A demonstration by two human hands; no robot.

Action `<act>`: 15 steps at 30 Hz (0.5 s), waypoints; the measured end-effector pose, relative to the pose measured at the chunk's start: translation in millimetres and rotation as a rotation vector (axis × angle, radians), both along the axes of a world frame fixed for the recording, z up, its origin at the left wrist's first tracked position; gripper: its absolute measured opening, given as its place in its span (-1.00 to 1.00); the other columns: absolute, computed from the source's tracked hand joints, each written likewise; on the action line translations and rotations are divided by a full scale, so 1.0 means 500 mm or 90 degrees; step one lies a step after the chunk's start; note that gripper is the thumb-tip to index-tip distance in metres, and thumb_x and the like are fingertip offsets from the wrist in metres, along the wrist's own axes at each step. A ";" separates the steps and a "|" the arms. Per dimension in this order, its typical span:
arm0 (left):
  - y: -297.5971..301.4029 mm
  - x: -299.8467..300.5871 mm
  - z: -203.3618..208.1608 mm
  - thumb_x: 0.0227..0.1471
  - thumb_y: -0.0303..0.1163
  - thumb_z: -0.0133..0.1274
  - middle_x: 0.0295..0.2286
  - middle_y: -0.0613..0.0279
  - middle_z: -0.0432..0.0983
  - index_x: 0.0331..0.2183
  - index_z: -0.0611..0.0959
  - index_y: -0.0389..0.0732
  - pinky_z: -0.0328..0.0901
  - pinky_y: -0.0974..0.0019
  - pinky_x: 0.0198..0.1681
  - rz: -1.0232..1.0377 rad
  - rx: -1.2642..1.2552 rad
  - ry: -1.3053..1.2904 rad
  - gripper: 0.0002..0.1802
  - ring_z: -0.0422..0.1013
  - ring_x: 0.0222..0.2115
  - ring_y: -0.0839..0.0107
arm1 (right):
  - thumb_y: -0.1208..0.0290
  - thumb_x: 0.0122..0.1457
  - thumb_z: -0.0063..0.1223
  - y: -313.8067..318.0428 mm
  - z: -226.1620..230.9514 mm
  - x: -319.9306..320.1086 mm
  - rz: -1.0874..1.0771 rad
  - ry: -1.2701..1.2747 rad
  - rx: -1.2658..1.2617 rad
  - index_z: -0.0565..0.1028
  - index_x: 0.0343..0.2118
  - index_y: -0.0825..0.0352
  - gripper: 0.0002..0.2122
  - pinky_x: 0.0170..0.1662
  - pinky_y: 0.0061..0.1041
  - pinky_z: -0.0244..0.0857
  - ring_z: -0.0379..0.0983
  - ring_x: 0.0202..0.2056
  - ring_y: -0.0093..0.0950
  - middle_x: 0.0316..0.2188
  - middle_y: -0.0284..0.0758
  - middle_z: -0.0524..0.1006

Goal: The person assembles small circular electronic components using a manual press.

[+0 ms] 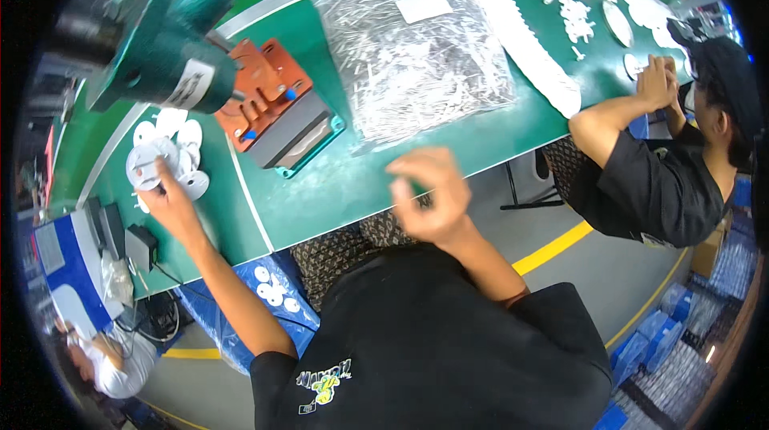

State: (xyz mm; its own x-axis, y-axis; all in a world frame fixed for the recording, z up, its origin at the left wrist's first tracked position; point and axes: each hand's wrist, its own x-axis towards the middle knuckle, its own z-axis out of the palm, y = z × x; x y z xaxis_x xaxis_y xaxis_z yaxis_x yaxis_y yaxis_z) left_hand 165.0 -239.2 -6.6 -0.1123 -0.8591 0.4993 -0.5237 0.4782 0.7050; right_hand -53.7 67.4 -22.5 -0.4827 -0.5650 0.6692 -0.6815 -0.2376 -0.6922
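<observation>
At the left side of the table my left hand (168, 196) is closed on a round white plastic disc (142, 176) with a raised part at its middle. The disc is over a loose pile of similar white discs (191, 133). My right hand (436, 193) hovers above the table's front edge, its fingers curled toward the thumb. Whatever is between those fingertips, if anything, is too small to make out. Between my hands, farther back, is an orange fixture (268, 81) with a dark grey block (295, 135) in front, under a green press head (172, 53).
A large clear bag of thin metal pins (424, 69) lies behind my right hand. A long white sleeve-like strip (521, 37) runs beside it. On the right a person in black (665, 149) handles white parts. A blue plastic-lined bin (232, 310) with discs stands below the table's left front.
</observation>
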 end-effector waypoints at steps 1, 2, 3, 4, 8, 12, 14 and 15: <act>-0.014 0.001 -0.009 0.20 -0.19 0.11 -0.09 -0.07 0.52 -0.03 0.49 -0.42 0.32 0.20 -0.03 -0.005 -0.007 0.031 -0.51 0.50 -0.17 0.25 | 0.50 -0.03 0.27 0.016 -0.003 -0.016 -0.137 -0.093 -0.010 0.53 -0.23 0.36 -0.73 -0.12 -0.33 0.32 0.46 -0.21 -0.28 -0.30 -0.29 0.54; -0.033 0.011 -0.016 0.24 -0.18 0.05 -0.10 -0.10 0.51 0.04 0.41 -0.45 0.30 0.17 0.00 0.014 -0.040 -0.066 -0.45 0.48 -0.13 0.19 | 0.50 -0.03 0.27 0.017 0.003 -0.037 -0.145 -0.091 -0.009 0.53 -0.23 0.36 -0.73 -0.12 -0.33 0.32 0.46 -0.21 -0.28 -0.30 -0.29 0.54; -0.030 0.009 -0.009 0.24 -0.18 0.05 -0.10 -0.10 0.51 0.04 0.41 -0.45 0.30 0.17 0.00 0.011 -0.042 -0.061 -0.45 0.48 -0.13 0.19 | 0.51 -0.02 0.25 0.006 0.016 -0.060 -0.161 0.033 0.079 0.53 -0.22 0.36 -0.74 -0.10 -0.31 0.30 0.45 -0.19 -0.26 -0.28 -0.29 0.53; -0.023 0.007 0.000 0.26 -0.18 0.01 -0.10 -0.13 0.51 0.05 0.41 -0.44 0.29 0.16 0.01 0.029 -0.082 -0.085 -0.47 0.46 -0.11 0.15 | 0.53 -0.01 0.23 -0.004 0.028 -0.075 -0.175 0.158 0.166 0.53 -0.21 0.36 -0.74 -0.07 -0.30 0.29 0.44 -0.17 -0.24 -0.26 -0.29 0.53; 0.001 -0.010 0.007 0.32 -0.21 -0.13 -0.10 -0.20 0.49 0.01 0.49 -0.42 0.28 0.12 0.01 0.017 -0.064 -0.029 -0.54 0.43 -0.06 0.07 | 0.54 -0.03 0.21 -0.065 0.035 -0.081 -0.240 0.201 0.251 0.55 -0.33 0.34 -0.84 -0.07 -0.27 0.25 0.41 -0.13 -0.27 -0.21 -0.31 0.50; -0.007 0.017 -0.011 0.29 -0.26 -0.07 -0.14 -0.18 0.52 -0.03 0.48 -0.46 0.32 0.10 -0.07 0.167 -0.149 -0.201 -0.57 0.47 -0.13 0.09 | 0.57 -0.08 0.16 -0.084 0.025 -0.095 -0.239 0.203 0.211 0.59 -0.40 0.30 -0.87 -0.13 -0.28 0.26 0.42 -0.23 -0.29 -0.28 -0.30 0.51; -0.015 0.026 -0.036 0.28 -0.30 -0.05 -0.10 -0.16 0.48 0.02 0.39 -0.46 0.29 0.13 0.01 0.179 -0.151 -0.181 -0.57 0.44 -0.08 0.14 | 0.58 -0.07 0.18 -0.084 0.019 -0.095 -0.246 0.203 0.211 0.58 -0.41 0.31 -0.89 -0.14 -0.29 0.27 0.42 -0.24 -0.29 -0.32 -0.31 0.51; -0.016 0.020 -0.039 0.28 -0.32 -0.05 -0.06 -0.15 0.45 0.04 0.35 -0.46 0.25 0.14 0.06 0.078 -0.120 -0.065 -0.56 0.41 -0.03 0.17 | 0.58 -0.05 0.20 -0.079 0.012 -0.096 -0.251 0.206 0.214 0.58 -0.40 0.31 -0.89 -0.13 -0.29 0.28 0.43 -0.22 -0.29 -0.31 -0.31 0.52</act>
State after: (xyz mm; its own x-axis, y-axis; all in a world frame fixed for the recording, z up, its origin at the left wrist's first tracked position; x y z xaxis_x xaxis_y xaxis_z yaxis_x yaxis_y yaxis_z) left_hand 175.1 -247.5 -25.9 -0.0716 -0.7620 0.6436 -0.6495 0.5254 0.5497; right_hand -101.9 27.8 -16.7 -0.5003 -0.5906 0.6332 -0.8621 0.2710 -0.4283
